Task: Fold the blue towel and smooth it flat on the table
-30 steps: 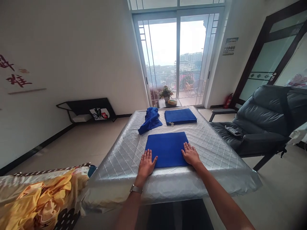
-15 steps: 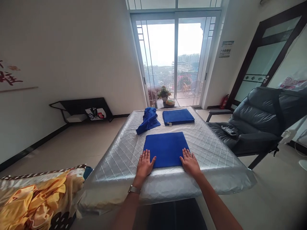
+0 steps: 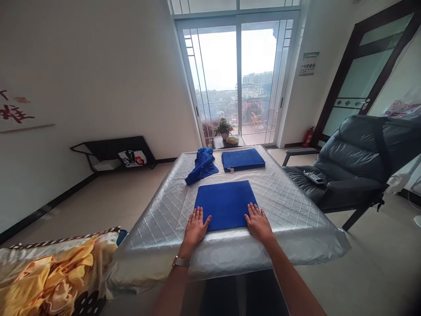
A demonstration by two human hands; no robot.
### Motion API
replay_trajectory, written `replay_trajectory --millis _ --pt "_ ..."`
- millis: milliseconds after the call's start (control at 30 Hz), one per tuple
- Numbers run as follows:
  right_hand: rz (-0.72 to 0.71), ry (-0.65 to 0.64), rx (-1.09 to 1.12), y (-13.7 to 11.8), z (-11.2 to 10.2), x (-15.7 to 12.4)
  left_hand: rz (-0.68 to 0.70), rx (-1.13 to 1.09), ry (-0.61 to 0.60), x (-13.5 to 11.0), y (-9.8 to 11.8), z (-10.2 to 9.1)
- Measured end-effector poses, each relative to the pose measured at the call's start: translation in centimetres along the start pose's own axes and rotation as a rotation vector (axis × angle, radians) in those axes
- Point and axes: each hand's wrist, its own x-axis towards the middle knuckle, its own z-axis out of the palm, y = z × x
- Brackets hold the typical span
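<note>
A blue cloth [image 3: 226, 199], folded into a flat square, lies on the silver quilted table cover [image 3: 164, 215]. My left hand [image 3: 196, 226] rests flat at its left edge, fingers stretched out. At the opposite edge my right hand [image 3: 258, 221] lies flat too, its thumb on the fabric. Neither hand grips anything. Behind the square sits a stack of folded blue cloths [image 3: 243, 159] with a small white tag at its front. To the left of that stack is a crumpled blue cloth [image 3: 201, 166].
A grey reclining chair [image 3: 355, 153] stands close on the right, with a handheld controller [image 3: 315, 177] on its seat. Yellow cloth [image 3: 55, 281] is heaped at the lower left. Beyond the table's far edge is a small stand with a potted plant [image 3: 224, 127].
My view has shifted slightly, so the scene sits a little differently. Both hands stay flat at the sides of the folded cloth, which looks unchanged.
</note>
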Motion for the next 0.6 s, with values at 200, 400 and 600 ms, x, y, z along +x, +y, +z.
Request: replay_trajectory --millis 200,400,600 --pt "-0.007 0.006 0.004 -0.2 -0.2 -0.1 -0.003 -0.008 0.001 -0.1 3.0 -1.5" --pt "-0.025 0.007 -0.013 0.1 0.1 0.0 0.383 -0.179 -0.013 0.2 12.6 -2.3" --pt "-0.022 -0.031 -0.046 0.3 0.3 0.2 0.418 -0.209 -0.054 0.7 16.6 -1.0"
